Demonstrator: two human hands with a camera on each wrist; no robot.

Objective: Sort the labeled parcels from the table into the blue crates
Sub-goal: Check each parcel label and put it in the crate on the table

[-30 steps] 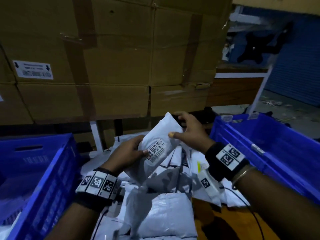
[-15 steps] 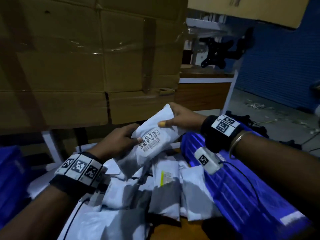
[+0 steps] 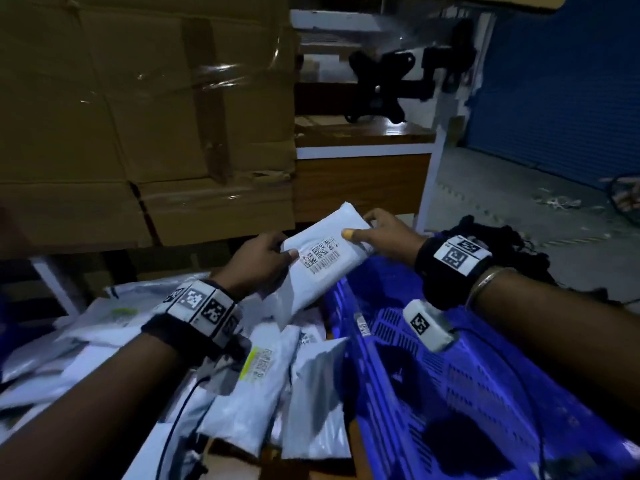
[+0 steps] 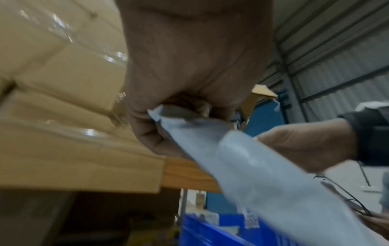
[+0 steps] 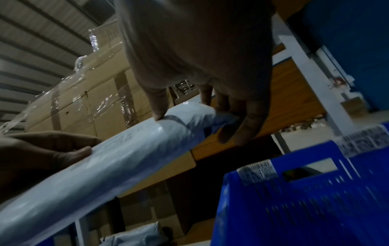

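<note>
While both hands hold it up, the white plastic mailer parcel with a printed barcode label (image 3: 322, 259) hangs tilted in the air, its upper end over the near corner of the blue perforated plastic crate (image 3: 450, 393) on the right. The left hand (image 3: 258, 263) grips the lower-left edge, thumb pressed on top beside the label and fingers curled beneath — the left wrist view shows the parcel's corner pinched in the closed fist. The right hand (image 3: 384, 233) pinches the upper end, thumb on the face and fingers wrapped round the far edge. Below lies a heap of white and grey plastic mailer parcels (image 3: 270, 382) on the wooden table (image 3: 287, 469), touching the crate's side. Behind stand stacked brown cardboard boxes wrapped in clear film (image 3: 145, 126).
</note>
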